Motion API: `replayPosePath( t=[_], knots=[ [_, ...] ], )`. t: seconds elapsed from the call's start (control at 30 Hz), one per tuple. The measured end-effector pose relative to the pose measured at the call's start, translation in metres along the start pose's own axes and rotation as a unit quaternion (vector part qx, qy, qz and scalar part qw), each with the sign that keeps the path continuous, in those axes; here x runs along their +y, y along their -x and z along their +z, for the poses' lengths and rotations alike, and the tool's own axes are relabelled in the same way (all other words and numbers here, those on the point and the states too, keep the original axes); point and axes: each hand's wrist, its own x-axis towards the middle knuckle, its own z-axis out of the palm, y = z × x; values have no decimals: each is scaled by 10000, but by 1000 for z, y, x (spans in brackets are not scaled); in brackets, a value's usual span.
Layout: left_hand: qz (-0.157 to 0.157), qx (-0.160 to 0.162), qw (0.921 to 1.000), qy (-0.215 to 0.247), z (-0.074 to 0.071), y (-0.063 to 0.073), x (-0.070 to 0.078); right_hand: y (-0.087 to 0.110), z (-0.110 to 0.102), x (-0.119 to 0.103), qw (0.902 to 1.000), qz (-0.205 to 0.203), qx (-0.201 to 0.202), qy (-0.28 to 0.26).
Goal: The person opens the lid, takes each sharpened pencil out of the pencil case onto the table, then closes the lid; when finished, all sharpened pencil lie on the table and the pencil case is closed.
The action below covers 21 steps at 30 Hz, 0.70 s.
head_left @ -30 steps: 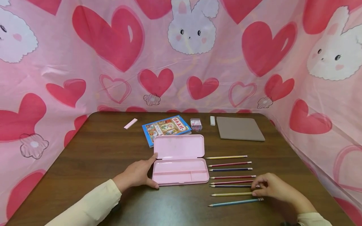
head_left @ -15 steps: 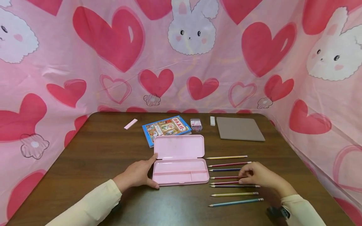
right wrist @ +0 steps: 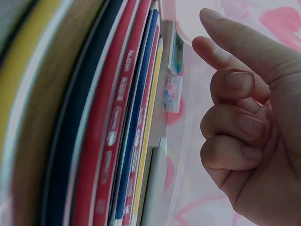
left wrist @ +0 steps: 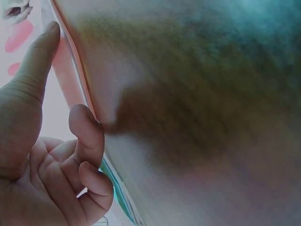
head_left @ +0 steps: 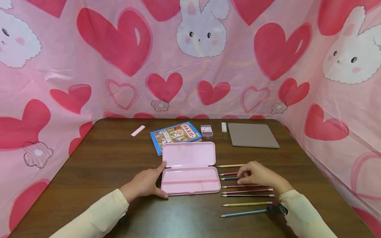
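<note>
A pink pencil case (head_left: 189,154) lies with its lid open in the head view, its compartments bare. My left hand (head_left: 144,183) spans its left end, thumb at the front corner and index finger by the hinge; both look fairly straight. Several pencils lie in a column right of the case, points toward it. My right hand (head_left: 259,173) is over the upper ones, fingertips overlapping the dark blue pencil (head_left: 229,178) and covering part of the dark red pencil (head_left: 228,174). In the right wrist view, thumb and index stay apart, the other fingers loosely curled, nothing held.
Behind the case lie a blue-edged book (head_left: 175,132), a small clear box (head_left: 206,131) and a white eraser (head_left: 224,127). A grey-brown board (head_left: 253,135) is at the back right, a pink strip (head_left: 138,130) at the back left. The light blue pencil (head_left: 242,213) lies nearest the front.
My right hand has moved away from me and leftward, from the yellow-green pencil to the upper pencils. The red pencils shifted slightly at their eraser ends. The left hand and case stay in place.
</note>
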Motion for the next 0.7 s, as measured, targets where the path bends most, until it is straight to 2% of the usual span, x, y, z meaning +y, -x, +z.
replayPosePath(
  t=[0.27,0.43,0.7],
  knots=[
    [5,3,10000,-35,0,0,0,-21,2,-4,9999,74,-84,-130],
    [14,-8,10000,-27,0,0,0,-33,0,-4,9992,-43,-158,-356],
    [26,7,10000,-37,-1,0,0,-54,-7,6,9987,113,-141,-471]
  ],
)
